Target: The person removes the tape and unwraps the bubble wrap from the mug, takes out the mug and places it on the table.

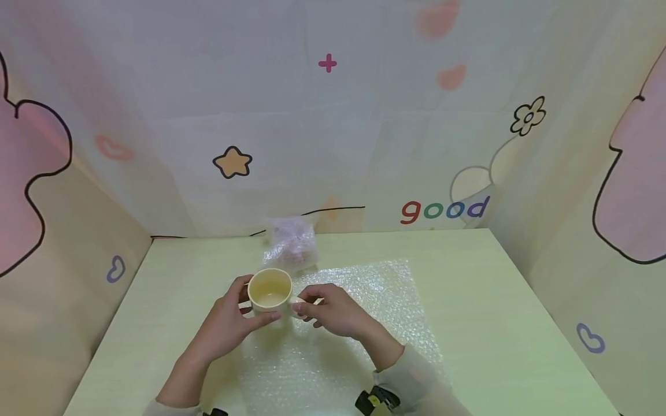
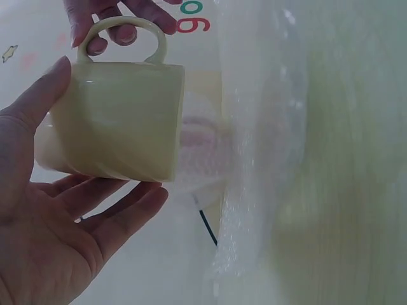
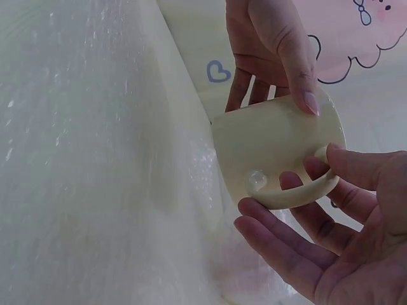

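Note:
A cream-coloured mug is held above a sheet of bubble wrap, its opening facing up toward the head camera. My left hand grips the mug's body from the left, thumb on the near side and fingers around the far side. On the right, my right hand pinches the handle between thumb and fingers. In the left wrist view the mug's side and whole handle show. The right wrist view shows fingers passing through the handle.
A bubble-wrapped bundle with something pinkish inside stands at the back of the pale table. Printed fabric walls enclose the table at the back and both sides.

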### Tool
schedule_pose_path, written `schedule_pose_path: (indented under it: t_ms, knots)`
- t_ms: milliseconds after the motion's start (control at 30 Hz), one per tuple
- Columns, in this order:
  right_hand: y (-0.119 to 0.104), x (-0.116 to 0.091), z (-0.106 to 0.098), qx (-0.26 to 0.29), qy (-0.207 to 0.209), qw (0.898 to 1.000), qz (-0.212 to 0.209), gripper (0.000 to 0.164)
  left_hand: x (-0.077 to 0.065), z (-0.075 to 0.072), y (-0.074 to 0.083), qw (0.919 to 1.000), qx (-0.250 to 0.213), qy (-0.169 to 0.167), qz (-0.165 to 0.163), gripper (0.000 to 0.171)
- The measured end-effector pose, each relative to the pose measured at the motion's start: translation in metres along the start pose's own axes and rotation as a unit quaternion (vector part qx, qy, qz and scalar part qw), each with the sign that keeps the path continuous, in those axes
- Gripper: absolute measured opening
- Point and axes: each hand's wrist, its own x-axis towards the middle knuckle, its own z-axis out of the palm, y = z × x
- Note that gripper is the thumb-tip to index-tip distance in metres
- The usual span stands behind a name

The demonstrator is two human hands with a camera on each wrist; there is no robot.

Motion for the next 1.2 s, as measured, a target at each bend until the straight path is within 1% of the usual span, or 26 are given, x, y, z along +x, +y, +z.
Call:
schedule_pose_path:
  t_ms: [233,500,667,867,1000,1200]
  knots:
    - [-0.013,0.018,0.011,-0.007,0.005,1.000,-0.017,0.018,-0.004,-0.016,-0.007,0.9996,-0.009,0.027,-0.007,0.093]
    - [-0.024,0.038,0.025,-0.025,0.010,0.999,-0.025,0.015,-0.007,-0.029,-0.015,0.9985,-0.001,0.054,-0.011,0.094]
    - [-0.027,0.052,0.034,-0.029,0.014,0.999,-0.028,0.020,-0.009,-0.035,-0.019,0.9968,0.006,0.077,-0.022,0.096]
    - [-0.032,0.067,0.045,-0.049,0.026,0.997,-0.044,0.022,-0.005,-0.040,-0.023,0.9921,0.021,0.114,-0.049,0.102]
    - [-0.035,0.076,0.053,-0.053,0.036,0.997,-0.045,0.021,-0.001,-0.044,-0.026,0.9881,0.026,0.137,-0.065,0.105]
    - [-0.038,0.088,0.064,-0.049,0.050,0.997,-0.038,0.019,0.004,-0.049,-0.035,0.9827,0.044,0.168,-0.064,0.103]
